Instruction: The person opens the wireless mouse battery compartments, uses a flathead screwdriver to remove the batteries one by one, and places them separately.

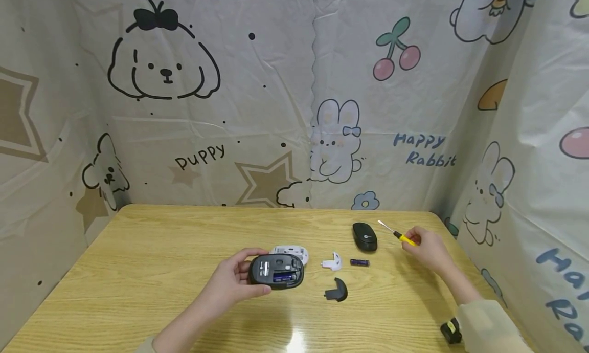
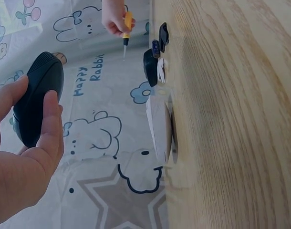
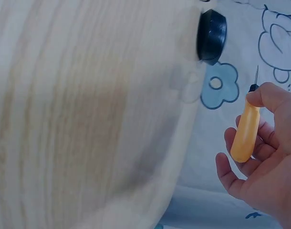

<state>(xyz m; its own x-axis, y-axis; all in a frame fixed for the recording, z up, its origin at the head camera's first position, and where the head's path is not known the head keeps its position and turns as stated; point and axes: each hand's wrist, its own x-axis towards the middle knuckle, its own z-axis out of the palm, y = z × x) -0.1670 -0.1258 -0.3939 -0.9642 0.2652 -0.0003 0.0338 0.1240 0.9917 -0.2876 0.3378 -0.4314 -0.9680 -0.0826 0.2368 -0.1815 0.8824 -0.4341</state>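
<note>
Left hand (image 1: 230, 281) grips mouse (image 1: 276, 272) — right hand (image 1: 425, 248) pinches screwdriver (image 1: 398, 234).

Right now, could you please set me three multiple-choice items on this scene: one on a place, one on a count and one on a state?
1. Where does the loose battery lie?
A. On the table, between the white cover and the right hand
B. In the left hand
C. On top of the white mouse

2. How many black mice are in view?
A. One
B. Two
C. Three

3. How is the held mouse turned?
A. Buttons up
B. Underside up, battery bay open
C. Standing on its end

Answers:
1 A: it lies on bare wood, near the second black mouse.
2 B: one in the left hand, one on the table.
3 B: a blue battery shows in the open bay, and the black cover lies apart on the table.
</note>
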